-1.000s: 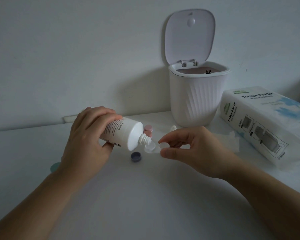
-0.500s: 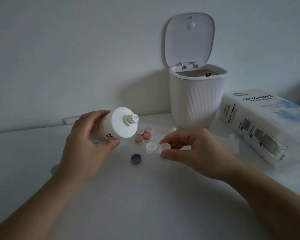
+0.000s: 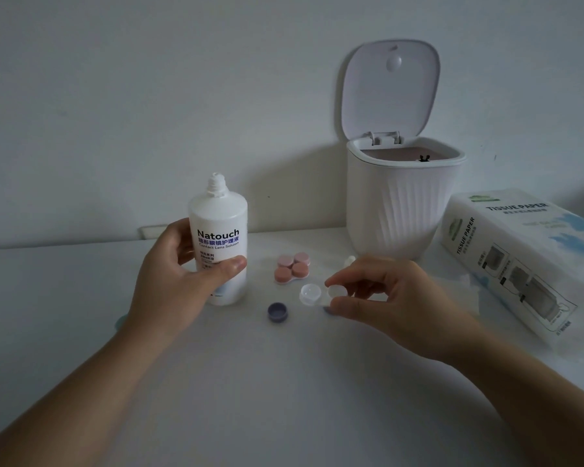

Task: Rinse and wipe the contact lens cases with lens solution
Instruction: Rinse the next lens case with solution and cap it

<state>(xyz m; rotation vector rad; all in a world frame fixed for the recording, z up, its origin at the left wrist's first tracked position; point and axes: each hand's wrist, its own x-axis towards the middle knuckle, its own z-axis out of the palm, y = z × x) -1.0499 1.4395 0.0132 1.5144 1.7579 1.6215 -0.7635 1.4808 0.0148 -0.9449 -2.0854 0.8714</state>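
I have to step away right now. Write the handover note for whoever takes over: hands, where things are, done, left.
Left hand grips the uncapped Natouch solution bottle, upright.
Right hand pinches the clear lens case, both wells open.
Purple cap lies in front of it on the table; pink lens cases behind, caps on.
Tissue pack and open bin at right.
Done: cannot confirm from this frame.
Left: wipe clear case, recap, do pink cases.

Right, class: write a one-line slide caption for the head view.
Left hand holds the uncapped Natouch solution bottle upright; right hand pinches the clear lens case.
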